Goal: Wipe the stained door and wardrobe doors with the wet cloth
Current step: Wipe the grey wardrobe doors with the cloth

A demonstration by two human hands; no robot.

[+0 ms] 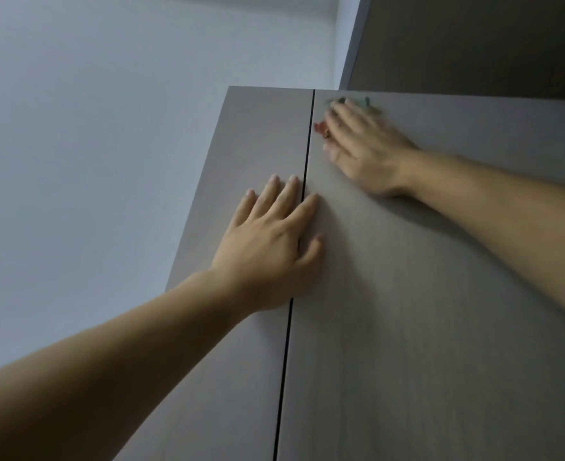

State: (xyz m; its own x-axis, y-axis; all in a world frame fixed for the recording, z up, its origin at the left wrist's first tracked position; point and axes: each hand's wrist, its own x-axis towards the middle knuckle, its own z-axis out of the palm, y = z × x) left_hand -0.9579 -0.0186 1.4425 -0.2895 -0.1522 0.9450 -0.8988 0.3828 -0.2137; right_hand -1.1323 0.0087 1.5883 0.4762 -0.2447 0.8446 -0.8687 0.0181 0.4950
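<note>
Closest to the camera is the left hand [268,241]. It's flat and fully open, fingers spread, palm resting across the thin dark gap [287,327] between the two grey-brown matte wood-look wardrobe doors, so it touches both the left door [251,138] and the right door [407,327] and holds nothing.

Further up, the right hand [364,148] is near the top corner of the right door, just beside the gap. Its fingers look stretched out flat, pressing on the small crumpled cloth with red and green patches [319,128], which is mostly hidden under them. That hand is blurry, so I can't say whether the thumb pinches any of the cloth.

What could go wrong, imo:
- The cloth is only pinned by flat fingers up high, so it could slide out and drop.
- Pushing hard that near the gap could swing a door, though the left hand seems to be bracing against that.
- Any drips would streak down the panel.

Behind all that is a pale blue-grey wall [108,94] and a darker brown panel [474,41].

Count: two hands, two doors, one gap, one cloth. I can't make out any stains.
</note>
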